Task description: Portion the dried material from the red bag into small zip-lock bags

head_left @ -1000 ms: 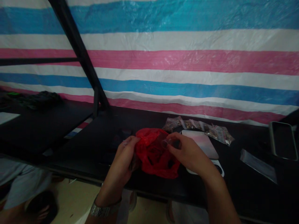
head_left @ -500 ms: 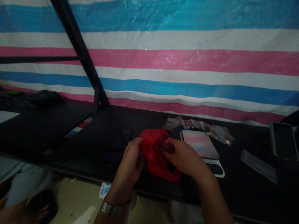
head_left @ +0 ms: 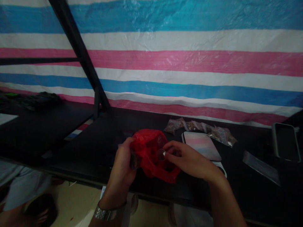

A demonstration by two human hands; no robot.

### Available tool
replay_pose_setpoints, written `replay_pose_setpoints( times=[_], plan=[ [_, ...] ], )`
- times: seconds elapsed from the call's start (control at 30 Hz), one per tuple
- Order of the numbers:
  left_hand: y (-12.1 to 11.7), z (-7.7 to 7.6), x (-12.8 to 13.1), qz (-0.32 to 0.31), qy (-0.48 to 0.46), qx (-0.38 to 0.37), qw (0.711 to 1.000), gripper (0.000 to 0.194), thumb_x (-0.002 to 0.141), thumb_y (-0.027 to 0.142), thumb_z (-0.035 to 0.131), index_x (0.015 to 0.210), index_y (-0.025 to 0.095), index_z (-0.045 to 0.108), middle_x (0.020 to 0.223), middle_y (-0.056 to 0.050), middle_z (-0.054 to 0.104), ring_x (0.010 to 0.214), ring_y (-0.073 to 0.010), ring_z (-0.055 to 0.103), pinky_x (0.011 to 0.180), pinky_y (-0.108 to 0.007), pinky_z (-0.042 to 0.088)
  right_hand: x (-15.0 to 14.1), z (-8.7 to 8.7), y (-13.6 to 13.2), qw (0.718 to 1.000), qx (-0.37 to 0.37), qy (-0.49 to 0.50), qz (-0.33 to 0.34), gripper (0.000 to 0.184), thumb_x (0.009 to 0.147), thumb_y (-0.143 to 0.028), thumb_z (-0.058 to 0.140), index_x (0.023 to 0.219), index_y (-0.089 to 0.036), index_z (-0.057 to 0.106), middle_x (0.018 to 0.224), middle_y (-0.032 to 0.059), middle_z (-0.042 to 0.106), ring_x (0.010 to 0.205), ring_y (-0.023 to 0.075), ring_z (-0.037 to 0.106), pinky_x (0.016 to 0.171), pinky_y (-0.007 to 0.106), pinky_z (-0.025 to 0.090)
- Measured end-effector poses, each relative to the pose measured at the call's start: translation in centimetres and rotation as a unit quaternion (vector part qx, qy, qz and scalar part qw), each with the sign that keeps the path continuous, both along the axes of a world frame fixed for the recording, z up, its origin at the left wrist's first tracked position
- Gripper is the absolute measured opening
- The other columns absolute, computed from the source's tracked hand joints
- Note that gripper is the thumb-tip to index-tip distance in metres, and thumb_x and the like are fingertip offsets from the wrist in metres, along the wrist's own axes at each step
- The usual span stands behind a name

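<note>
My left hand [head_left: 123, 167], with a metal watch at the wrist, grips the left rim of a red plastic bag [head_left: 149, 170]. A dark, partly see-through thing [head_left: 134, 160] shows beneath its fingers, too dim to name. Over the bag's mouth, my right hand [head_left: 187, 159] is closed in a pinch on a small round shiny piece [head_left: 161, 154]; its exact kind is unclear. Just right of the bag lies a small scale [head_left: 202, 145] with a glossy plate, partly hidden by my right hand. What the red bag contains cannot be made out.
Small clear bags of brown bits [head_left: 220, 135] lie behind the scale. To the right are a flat clear zip bag [head_left: 261, 167] and a phone [head_left: 286, 142]. A black post [head_left: 78, 47] slants at left. A person's leg [head_left: 26, 186] shows below the table [head_left: 82, 151].
My right hand has tilted and drawn slightly up, and the round shiny piece now shows at its fingertips. My left hand and the red bag have shifted left, the bag's mouth gaping wider.
</note>
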State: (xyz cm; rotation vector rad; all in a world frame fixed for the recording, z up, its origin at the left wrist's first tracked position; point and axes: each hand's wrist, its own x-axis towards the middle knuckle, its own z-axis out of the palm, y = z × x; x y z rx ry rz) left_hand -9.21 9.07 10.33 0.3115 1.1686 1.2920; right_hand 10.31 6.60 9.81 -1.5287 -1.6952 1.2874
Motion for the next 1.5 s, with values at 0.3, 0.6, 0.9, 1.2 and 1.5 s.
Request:
replay_pose_setpoints(
  times=[0.3,0.6,0.9,1.2,1.5],
  plan=[
    [0.0,-0.9,-0.2,-0.038,0.054,0.008,0.998,0.012,0.064,0.026,0.072,0.066,0.021,0.062,0.056,0.005,0.064,0.044,-0.0122,0.057,0.043,-0.022,0.037,0.4,-1.0,1.0,0.988,0.120,-0.031,-0.090,0.022,0.097,-0.030,0.066,0.118,-0.022,0.071,0.103,0.0029,0.077,0.085,0.0177,0.070,0.072,0.028,0.049],
    [0.1,-1.1,0.0,-0.019,0.099,0.023,0.995,0.015,0.060,0.027,0.074,0.065,0.022,0.061,0.053,0.007,0.059,0.038,-0.0098,0.048,0.039,-0.022,0.031,-0.5,-0.7,0.6,0.961,0.116,-0.245,-0.051,0.030,0.085,-0.005,0.064,0.106,-0.024,0.073,0.111,0.0044,0.074,0.101,0.0218,0.069,0.085,0.032,0.045],
    [0.4,-2.3,0.0,0.015,0.089,0.057,0.994,0.020,0.060,0.031,0.075,0.068,0.021,0.059,0.054,0.009,0.056,0.045,-0.0092,0.051,0.048,-0.022,0.040,-0.7,-1.1,0.3,0.976,0.122,-0.182,0.005,0.037,0.081,-0.003,0.066,0.108,-0.027,0.075,0.113,0.0017,0.075,0.102,0.0213,0.070,0.093,0.033,0.047],
    [0.6,-2.6,-0.4,0.028,0.086,0.072,0.993,0.020,0.061,0.031,0.075,0.072,0.022,0.062,0.059,0.007,0.063,0.049,-0.0113,0.055,0.049,-0.023,0.040,-1.3,-0.4,0.2,0.992,0.077,-0.087,0.056,0.021,0.088,-0.013,0.066,0.103,-0.024,0.076,0.097,-0.0008,0.079,0.082,0.0167,0.069,0.073,0.027,0.048],
    [0.5,-2.6,-0.4,0.028,0.099,0.080,0.991,0.023,0.060,0.032,0.076,0.069,0.022,0.057,0.053,0.010,0.054,0.042,-0.0080,0.045,0.043,-0.021,0.037,-0.7,-1.1,0.4,0.996,0.022,-0.045,0.068,0.020,0.100,-0.021,0.060,0.114,-0.020,0.074,0.095,0.0021,0.078,0.082,0.0164,0.071,0.069,0.026,0.049]
  ],
)
